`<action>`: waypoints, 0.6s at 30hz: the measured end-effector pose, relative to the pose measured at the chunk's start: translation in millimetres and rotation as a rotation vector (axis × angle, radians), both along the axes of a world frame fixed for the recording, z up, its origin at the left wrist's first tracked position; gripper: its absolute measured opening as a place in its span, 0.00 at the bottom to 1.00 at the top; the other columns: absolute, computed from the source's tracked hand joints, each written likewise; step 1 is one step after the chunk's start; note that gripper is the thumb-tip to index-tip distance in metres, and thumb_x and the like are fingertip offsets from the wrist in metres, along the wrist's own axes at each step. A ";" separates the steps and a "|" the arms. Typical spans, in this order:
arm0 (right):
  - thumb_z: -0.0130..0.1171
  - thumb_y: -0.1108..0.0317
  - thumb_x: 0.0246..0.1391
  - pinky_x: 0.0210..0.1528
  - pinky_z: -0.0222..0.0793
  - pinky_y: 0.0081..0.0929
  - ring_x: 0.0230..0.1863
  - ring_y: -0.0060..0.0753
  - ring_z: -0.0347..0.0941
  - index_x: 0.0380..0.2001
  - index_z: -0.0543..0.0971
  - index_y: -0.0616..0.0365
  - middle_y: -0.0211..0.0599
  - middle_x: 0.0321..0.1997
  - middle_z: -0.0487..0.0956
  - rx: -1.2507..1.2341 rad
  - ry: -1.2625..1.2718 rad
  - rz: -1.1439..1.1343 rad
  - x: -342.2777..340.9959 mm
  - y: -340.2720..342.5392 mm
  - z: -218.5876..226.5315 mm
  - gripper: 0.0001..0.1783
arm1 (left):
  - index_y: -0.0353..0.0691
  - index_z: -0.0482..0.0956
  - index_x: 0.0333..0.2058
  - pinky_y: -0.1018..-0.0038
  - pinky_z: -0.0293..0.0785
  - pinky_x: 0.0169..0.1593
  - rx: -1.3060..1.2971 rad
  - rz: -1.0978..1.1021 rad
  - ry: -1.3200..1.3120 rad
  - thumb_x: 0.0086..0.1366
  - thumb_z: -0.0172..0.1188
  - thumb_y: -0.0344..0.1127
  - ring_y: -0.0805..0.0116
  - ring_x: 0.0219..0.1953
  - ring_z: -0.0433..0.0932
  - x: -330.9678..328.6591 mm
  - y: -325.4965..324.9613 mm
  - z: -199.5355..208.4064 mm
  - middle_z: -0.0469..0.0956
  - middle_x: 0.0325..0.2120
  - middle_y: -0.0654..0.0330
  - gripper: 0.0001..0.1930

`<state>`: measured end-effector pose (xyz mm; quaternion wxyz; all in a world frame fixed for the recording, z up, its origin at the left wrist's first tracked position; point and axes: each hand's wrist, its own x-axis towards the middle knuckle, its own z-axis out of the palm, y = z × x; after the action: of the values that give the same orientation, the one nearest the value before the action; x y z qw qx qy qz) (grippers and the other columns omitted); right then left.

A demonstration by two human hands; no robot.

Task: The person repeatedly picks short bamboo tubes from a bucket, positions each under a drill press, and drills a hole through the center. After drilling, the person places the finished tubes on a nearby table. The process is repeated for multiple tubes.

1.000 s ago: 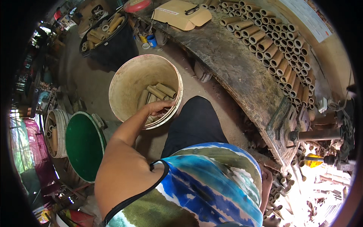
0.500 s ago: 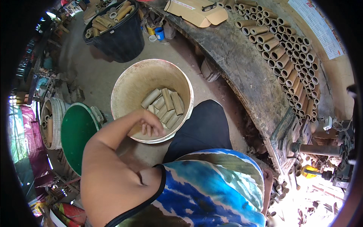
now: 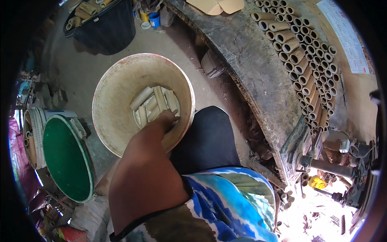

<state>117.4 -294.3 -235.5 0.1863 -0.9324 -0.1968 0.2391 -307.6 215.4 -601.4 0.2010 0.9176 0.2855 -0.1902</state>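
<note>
Left hand (image 3: 169,117) inside the whitish bucket (image 3: 115,105), fingers partly curled, I can't tell if it grips anything | cut bamboo tubes (image 3: 159,99) beside it, bucket's bottom | green tub (image 3: 66,159), left | workbench (image 3: 252,60), right | black tub (image 3: 105,36) beyond

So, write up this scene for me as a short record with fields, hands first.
Left hand: down inside the pale bucket, at the cut tubes; grip unclear
Right hand: out of view
Workbench: right of the bucket, bearing a tube stack
Left of bucket: green tub
Beyond bucket: black tub holding loose tubes
Beside black tub: blue cup
</note>
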 end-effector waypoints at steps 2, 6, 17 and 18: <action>0.64 0.69 0.62 0.42 0.73 0.21 0.38 0.20 0.76 0.47 0.79 0.63 0.32 0.38 0.82 -0.032 0.007 0.000 -0.8 -0.4 1.1 0.13 | 0.55 0.79 0.57 0.62 0.76 0.53 0.062 0.024 -0.013 0.68 0.54 0.39 0.52 0.51 0.79 12.5 -5.7 -0.5 0.79 0.45 0.53 0.20; 0.65 0.69 0.61 0.42 0.74 0.22 0.38 0.20 0.76 0.46 0.80 0.62 0.32 0.38 0.82 -0.073 0.019 -0.005 -2.5 -0.9 3.0 0.13 | 0.51 0.82 0.53 0.53 0.75 0.51 0.205 0.038 -0.017 0.69 0.50 0.39 0.51 0.49 0.79 19.3 -2.8 1.6 0.79 0.41 0.52 0.17; 0.67 0.67 0.59 0.42 0.75 0.22 0.38 0.20 0.76 0.44 0.80 0.62 0.32 0.37 0.82 -0.073 0.000 -0.022 -13.0 6.2 -3.1 0.13 | 0.44 0.70 0.65 0.40 0.48 0.72 0.090 -0.023 0.123 0.70 0.48 0.43 0.46 0.73 0.58 12.8 9.7 39.6 0.69 0.66 0.52 0.26; 0.67 0.67 0.59 0.42 0.75 0.22 0.38 0.20 0.76 0.44 0.80 0.61 0.32 0.37 0.82 -0.069 -0.003 -0.025 -14.0 7.7 -4.2 0.13 | 0.46 0.68 0.66 0.39 0.48 0.72 0.097 -0.085 0.214 0.71 0.48 0.45 0.46 0.73 0.58 14.8 9.1 39.0 0.68 0.67 0.53 0.27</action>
<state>103.4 -286.6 -239.7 0.1567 -0.9411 -0.1770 0.2418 -292.8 224.5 -562.4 0.1164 0.9119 0.2751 -0.2814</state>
